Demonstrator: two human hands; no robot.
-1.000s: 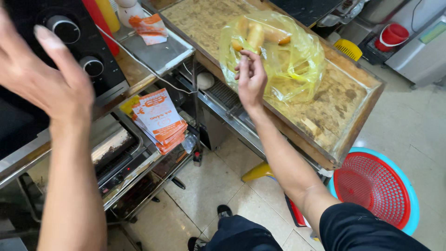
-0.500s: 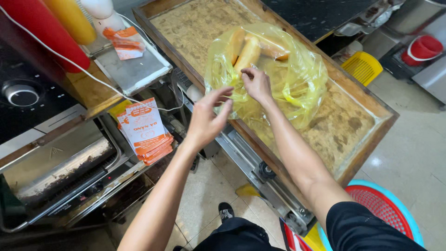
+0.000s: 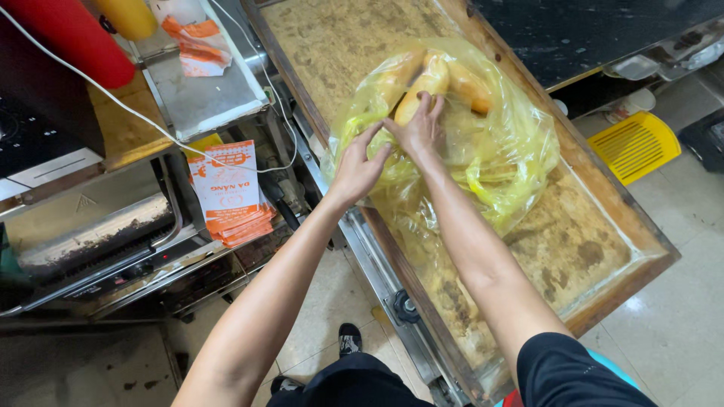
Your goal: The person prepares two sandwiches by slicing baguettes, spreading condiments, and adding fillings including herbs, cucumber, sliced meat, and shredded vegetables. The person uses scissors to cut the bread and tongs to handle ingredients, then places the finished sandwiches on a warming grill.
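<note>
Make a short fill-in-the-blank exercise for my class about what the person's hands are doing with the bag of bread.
1. Both hands work at a ____ plastic bag.
2. The bag holds long ____.
3. The right hand rests on the bread; the left hand grips the bag's ____ edge.
4. The bag lies on a worn ____ board.

Missing words: yellow; bread rolls; left; wooden

A second ago my left hand (image 3: 358,167) was way up by the stove, spread open and nowhere near anything — now it's come right across and is grabbing the near edge of the yellow plastic bag (image 3: 490,151). My right hand (image 3: 418,128) was just pinching the bag's edge before; now it's reached further in and sits on one of the bread rolls (image 3: 426,87) — fingers spread over it.
</note>
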